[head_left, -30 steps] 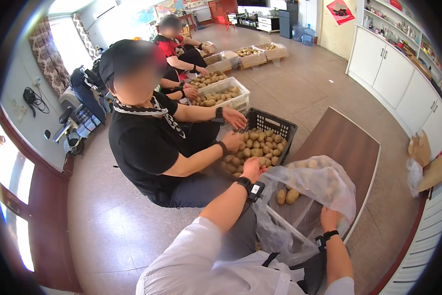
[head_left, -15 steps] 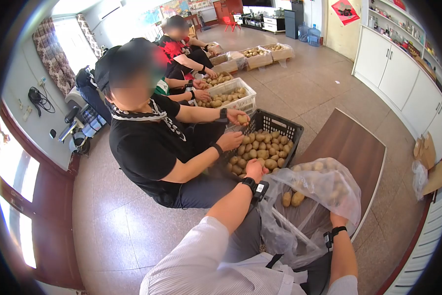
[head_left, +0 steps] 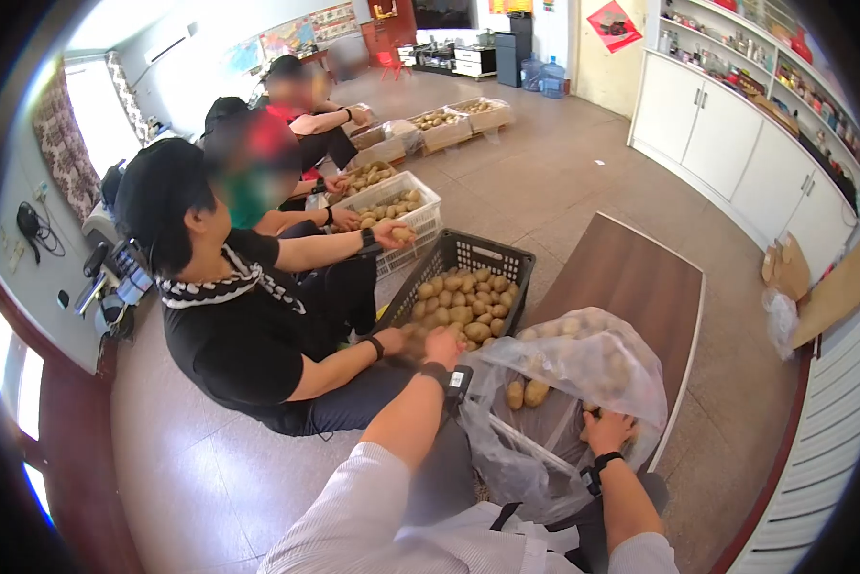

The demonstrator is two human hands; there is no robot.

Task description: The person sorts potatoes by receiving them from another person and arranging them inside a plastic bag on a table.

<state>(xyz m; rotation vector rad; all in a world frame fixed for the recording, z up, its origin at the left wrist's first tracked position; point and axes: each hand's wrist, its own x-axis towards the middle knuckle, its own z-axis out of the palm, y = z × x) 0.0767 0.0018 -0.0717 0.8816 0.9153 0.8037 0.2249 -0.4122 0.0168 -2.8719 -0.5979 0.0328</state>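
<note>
My left hand [head_left: 443,348] is at the near side of a black plastic crate [head_left: 518,271], over its heap of potatoes [head_left: 463,298]. Its fingers are blurred and partly hidden, so its grip cannot be told. My right hand [head_left: 610,432] reaches under the lifted edge of a clear plastic bag [head_left: 597,356], palm down, fingers spread beside a potato at its left. Two more potatoes [head_left: 526,393] lie at the bag's mouth, and others show through the plastic. A white bar [head_left: 530,442] crosses the opening. A co-worker's hand [head_left: 401,341] is close to my left hand.
A brown wooden board [head_left: 602,273] lies behind the bag. Left of me, a co-worker in black [head_left: 234,335] holds a potato [head_left: 403,234] in the far hand. Beyond are a white crate [head_left: 420,215], more people and potato boxes [head_left: 435,121]. White cabinets [head_left: 707,124] line the right wall.
The view has shifted right. My right hand, earlier behind the bag's plastic, now shows with spread fingers under its edge. The co-worker's near hand has moved down beside my left hand.
</note>
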